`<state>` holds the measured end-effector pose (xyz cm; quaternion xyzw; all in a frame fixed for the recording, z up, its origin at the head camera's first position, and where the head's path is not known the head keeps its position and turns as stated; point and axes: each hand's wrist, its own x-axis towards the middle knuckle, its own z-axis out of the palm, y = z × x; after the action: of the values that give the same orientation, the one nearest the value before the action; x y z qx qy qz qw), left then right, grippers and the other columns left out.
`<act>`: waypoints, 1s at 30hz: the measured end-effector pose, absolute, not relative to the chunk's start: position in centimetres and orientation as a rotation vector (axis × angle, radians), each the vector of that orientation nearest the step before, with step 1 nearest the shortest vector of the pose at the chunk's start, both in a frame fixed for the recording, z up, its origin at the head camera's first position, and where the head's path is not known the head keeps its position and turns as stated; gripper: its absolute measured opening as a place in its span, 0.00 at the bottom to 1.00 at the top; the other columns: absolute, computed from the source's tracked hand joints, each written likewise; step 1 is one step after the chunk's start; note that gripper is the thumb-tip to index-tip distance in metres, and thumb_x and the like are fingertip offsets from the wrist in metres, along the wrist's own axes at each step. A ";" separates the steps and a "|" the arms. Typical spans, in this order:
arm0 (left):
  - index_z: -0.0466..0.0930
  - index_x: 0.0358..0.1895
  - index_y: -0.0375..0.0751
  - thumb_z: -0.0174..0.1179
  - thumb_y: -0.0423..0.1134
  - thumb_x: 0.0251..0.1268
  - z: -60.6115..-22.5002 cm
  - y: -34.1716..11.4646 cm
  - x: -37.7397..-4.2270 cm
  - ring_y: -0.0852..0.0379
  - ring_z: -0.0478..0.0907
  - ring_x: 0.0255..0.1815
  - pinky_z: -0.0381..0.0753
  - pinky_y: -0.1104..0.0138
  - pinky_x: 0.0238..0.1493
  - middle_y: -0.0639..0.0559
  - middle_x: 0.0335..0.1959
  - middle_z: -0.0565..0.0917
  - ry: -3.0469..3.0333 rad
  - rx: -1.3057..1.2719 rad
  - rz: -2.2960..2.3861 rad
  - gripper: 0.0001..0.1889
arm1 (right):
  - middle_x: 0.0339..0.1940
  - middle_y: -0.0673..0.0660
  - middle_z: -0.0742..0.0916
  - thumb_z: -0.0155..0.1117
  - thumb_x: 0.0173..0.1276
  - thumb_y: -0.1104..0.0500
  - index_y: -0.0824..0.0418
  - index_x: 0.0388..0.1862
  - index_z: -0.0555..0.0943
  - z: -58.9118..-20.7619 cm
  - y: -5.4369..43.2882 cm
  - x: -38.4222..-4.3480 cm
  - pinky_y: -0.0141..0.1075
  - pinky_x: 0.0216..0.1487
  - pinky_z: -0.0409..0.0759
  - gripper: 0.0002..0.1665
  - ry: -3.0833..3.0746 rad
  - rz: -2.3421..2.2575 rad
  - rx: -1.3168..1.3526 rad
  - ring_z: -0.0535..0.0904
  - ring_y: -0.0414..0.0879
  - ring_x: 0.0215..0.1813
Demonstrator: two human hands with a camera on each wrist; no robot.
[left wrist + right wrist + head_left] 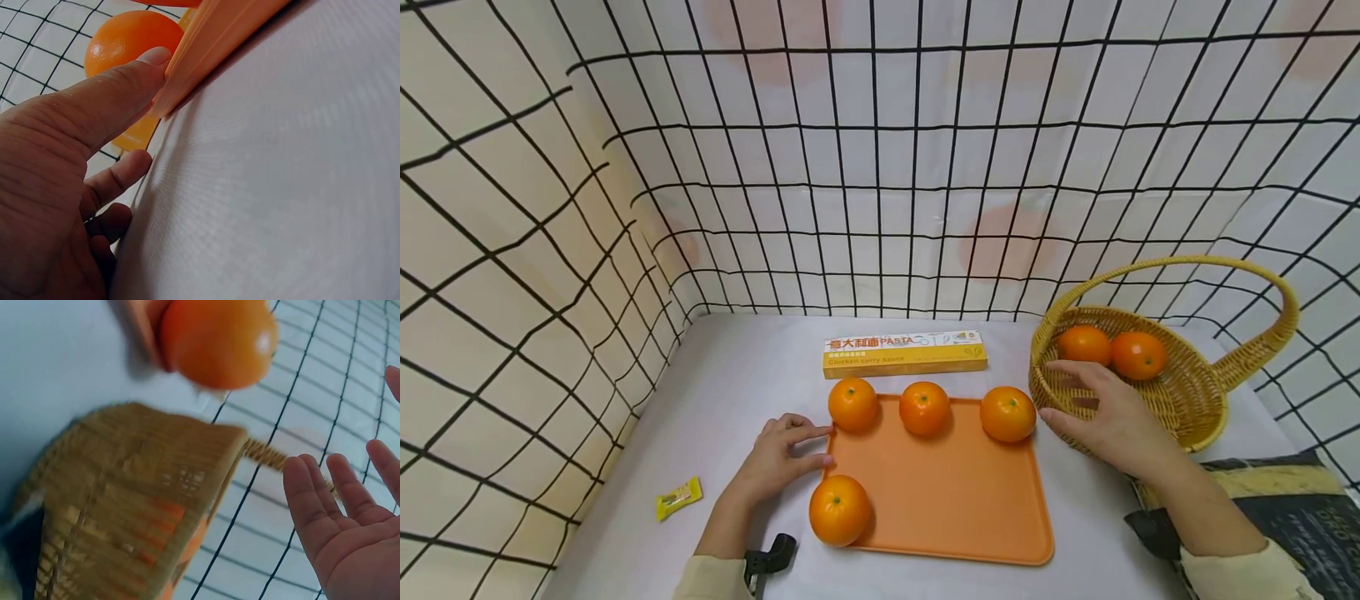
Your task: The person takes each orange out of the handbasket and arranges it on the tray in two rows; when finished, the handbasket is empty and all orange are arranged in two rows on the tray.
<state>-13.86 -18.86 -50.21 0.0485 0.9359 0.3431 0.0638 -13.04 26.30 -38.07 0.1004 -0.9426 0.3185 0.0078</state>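
My left hand [782, 454] is at the left edge of an orange tray [947, 500], with thumb and forefinger touching its side. In the left wrist view the thumb [119, 94] lies against the tray wall, the other fingers loosely bent. On the tray are oranges at the back left [852, 404], back middle [924, 408], back right [1007, 414] and front left [840, 510]. My right hand [1116, 417] hovers over the left part of a wicker basket [1206, 412], fingers spread and holding nothing. Two oranges [1084, 344] [1138, 355] lie inside the basket.
Behind the tray lies a pasta box [904, 354]. A small yellow wrapped packet [678, 498] is at the left. A dark bag [1292, 508] lies at the front right, under the right forearm. Black wire grid [913, 167] encloses the back and sides; the basket's handle [1180, 262] arches upward.
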 end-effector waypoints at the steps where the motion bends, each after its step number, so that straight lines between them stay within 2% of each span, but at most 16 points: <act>1: 0.87 0.55 0.70 0.75 0.61 0.53 -50.2 -18.8 -13.9 0.55 0.67 0.56 0.73 0.57 0.56 0.58 0.53 0.78 2.826 0.144 1.037 0.23 | 0.68 0.64 0.76 0.72 0.67 0.42 0.57 0.73 0.70 -38.1 26.8 -13.2 0.61 0.61 0.78 0.41 -2.948 0.982 0.308 0.77 0.63 0.63; 11: 0.87 0.55 0.69 0.75 0.60 0.53 -50.2 -18.7 -13.9 0.56 0.67 0.56 0.74 0.57 0.55 0.58 0.53 0.78 2.830 0.138 1.037 0.23 | 0.70 0.73 0.72 0.70 0.67 0.38 0.61 0.75 0.68 -38.0 30.4 -15.4 0.66 0.56 0.75 0.46 -3.068 0.702 0.252 0.75 0.71 0.63; 18: 0.87 0.55 0.69 0.75 0.60 0.53 -50.3 -18.8 -13.9 0.55 0.68 0.57 0.74 0.56 0.56 0.57 0.53 0.78 2.831 0.139 1.042 0.23 | 0.69 0.76 0.71 0.70 0.65 0.34 0.63 0.76 0.66 -38.4 32.4 -17.5 0.69 0.57 0.73 0.51 -3.094 0.663 0.258 0.73 0.74 0.64; 26: 0.88 0.55 0.67 0.76 0.57 0.53 -50.3 -18.9 -13.9 0.56 0.68 0.54 0.71 0.60 0.53 0.59 0.51 0.79 2.860 0.195 1.044 0.23 | 0.74 0.79 0.63 0.75 0.63 0.40 0.66 0.77 0.62 -39.4 34.6 -19.7 0.72 0.58 0.69 0.54 -3.078 0.685 0.289 0.69 0.76 0.65; 30: 0.88 0.55 0.66 0.77 0.56 0.53 -50.2 -18.9 -13.8 0.56 0.68 0.53 0.71 0.61 0.52 0.59 0.51 0.79 2.871 0.212 1.035 0.23 | 0.74 0.81 0.62 0.77 0.62 0.44 0.68 0.76 0.63 -39.7 35.1 -20.7 0.74 0.60 0.66 0.53 -3.079 0.649 0.318 0.66 0.77 0.67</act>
<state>-13.83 -18.92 -50.23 0.0691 0.9377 0.3381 0.0414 -20.70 35.10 -39.66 0.1007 -0.9735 0.2052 -0.0108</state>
